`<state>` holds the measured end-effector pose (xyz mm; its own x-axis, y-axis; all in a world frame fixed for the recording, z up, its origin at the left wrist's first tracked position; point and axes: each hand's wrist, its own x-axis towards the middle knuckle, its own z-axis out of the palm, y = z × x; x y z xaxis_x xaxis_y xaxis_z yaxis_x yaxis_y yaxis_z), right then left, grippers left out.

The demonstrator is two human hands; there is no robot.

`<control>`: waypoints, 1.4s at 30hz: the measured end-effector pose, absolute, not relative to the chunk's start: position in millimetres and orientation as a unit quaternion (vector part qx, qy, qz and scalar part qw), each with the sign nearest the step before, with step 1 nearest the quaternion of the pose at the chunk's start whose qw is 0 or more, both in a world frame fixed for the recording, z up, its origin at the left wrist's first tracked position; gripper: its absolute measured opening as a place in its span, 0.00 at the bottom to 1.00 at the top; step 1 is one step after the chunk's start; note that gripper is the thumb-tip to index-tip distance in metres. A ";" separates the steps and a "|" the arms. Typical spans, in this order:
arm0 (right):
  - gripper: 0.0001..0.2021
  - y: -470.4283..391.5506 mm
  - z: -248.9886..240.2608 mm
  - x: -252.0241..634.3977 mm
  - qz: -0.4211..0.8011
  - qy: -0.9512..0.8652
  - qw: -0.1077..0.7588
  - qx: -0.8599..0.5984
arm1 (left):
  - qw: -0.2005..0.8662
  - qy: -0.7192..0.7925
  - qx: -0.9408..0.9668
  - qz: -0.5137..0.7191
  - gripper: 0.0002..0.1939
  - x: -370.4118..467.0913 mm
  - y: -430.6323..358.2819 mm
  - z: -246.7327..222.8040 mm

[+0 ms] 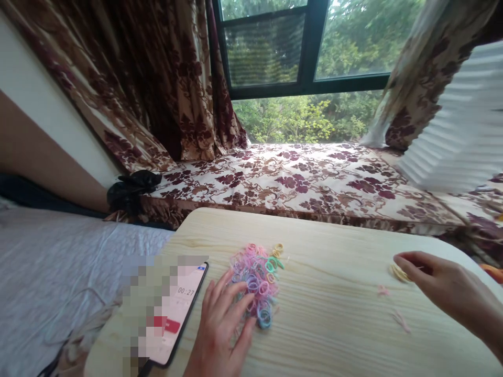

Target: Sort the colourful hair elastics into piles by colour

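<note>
Nearest, the left hand (222,330) spreads its fingers over the left side of a heap of small bands (253,284) on a pale wooden table (334,324). They should prove feather-light, soft, stretchy and easily tangled; pinching one loop by its rim seems the surest hold. They look like thin rings in pink, lilac, blue, green and yellow. To the right, beyond loose pink bands (401,321), the right hand (444,288) curls its fingertips at yellow bands (398,273); whether it pinches any, I cannot tell.
</note>
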<state>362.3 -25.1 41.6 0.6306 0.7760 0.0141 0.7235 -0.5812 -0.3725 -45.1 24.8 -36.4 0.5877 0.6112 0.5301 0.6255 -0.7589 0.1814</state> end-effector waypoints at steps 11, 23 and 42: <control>0.12 59.0 16.6 224.9 0.171 -0.611 0.120 -0.763 | -0.013 -0.381 -0.870 -0.313 0.17 -58.4 18.4 -37.4; 0.17 105.9 11.9 208.9 0.194 -0.599 -0.024 -0.776 | 0.021 -0.388 -0.864 -0.320 0.18 -72.8 20.2 -43.1; 0.13 45.4 22.9 251.3 0.192 -0.609 0.172 -0.750 | 0.039 -0.345 -0.889 -0.300 0.18 -63.4 25.6 -44.2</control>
